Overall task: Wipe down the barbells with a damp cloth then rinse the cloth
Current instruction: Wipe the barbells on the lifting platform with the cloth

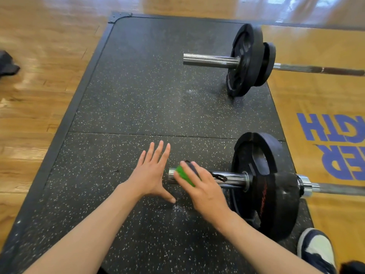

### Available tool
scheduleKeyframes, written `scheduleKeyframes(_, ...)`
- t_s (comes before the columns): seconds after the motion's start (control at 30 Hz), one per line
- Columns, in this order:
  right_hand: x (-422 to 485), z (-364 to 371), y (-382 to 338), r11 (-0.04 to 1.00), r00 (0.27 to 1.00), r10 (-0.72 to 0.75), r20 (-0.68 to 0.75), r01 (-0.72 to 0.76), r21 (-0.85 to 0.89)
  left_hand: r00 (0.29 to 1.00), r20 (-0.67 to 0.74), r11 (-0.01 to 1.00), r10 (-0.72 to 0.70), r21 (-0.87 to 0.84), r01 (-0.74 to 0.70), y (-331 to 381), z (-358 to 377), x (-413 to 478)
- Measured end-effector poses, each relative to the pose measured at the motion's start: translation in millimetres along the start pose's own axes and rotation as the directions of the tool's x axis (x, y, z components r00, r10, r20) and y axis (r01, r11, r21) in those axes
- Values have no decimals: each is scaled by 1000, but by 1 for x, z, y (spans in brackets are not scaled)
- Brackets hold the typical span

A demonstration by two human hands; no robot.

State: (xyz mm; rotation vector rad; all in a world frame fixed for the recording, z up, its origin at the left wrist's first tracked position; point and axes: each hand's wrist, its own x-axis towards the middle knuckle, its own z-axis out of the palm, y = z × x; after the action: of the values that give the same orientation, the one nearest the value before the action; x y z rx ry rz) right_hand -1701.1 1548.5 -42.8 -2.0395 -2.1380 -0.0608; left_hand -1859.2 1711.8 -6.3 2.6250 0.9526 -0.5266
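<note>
Two barbells lie on the speckled black rubber mat (138, 86). The near barbell (235, 177) has a chrome sleeve and black plates (262, 180). My right hand (201, 186) presses a green cloth (183, 176) with a dark part onto the sleeve's end, fingers wrapped over it. My left hand (152, 173) hovers just left of the sleeve tip, fingers spread straight, holding nothing. The far barbell (211, 60) rests further back with its own black plates (248, 60).
Wooden floor surrounds the mat on the left and back. A yellow platform panel with blue lettering (331, 151) lies to the right. A shoe (316, 252) shows at the bottom right, and a dark object (7, 64) lies at the left edge.
</note>
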Motion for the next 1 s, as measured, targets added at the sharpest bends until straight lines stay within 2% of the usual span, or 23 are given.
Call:
scheduleKeyframes(0.1, -21, -7, 15, 940, 937, 341, -74, -338, 47, 1000, 10, 1000, 28, 0, -28, 4, 1, 2)
scheduleKeyframes(0.23, -14, -11, 12, 883, 884, 466, -40, -461, 89, 999, -33, 997, 7, -80, -9, 8, -1, 2)
scheduleKeyframes(0.37, 10, -17, 5, 778, 801, 599, 23, -589, 219, 987, -162, 990, -11, -142, -12, 20, -10, 11)
scheduleKeyframes(0.53, 61, -52, 28, 773, 828, 560, 4, -525, 357, 968, -248, 999, 36, -21, -43, 39, -45, 34)
scheduleKeyframes(0.67, 99, -106, 59, 725, 804, 594, -36, -514, 458, 949, -312, 995, 51, 93, -23, 44, -117, 46)
scheduleKeyframes(0.8, 119, -190, 96, 766, 834, 549, -61, -473, 435, 945, -324, 982, 39, 185, 22, 65, -212, 34)
scheduleKeyframes(1.0, 131, -362, 172, 867, 894, 445, -45, -417, 274, 948, -315, 976, 49, 215, 21, 136, -394, -7)
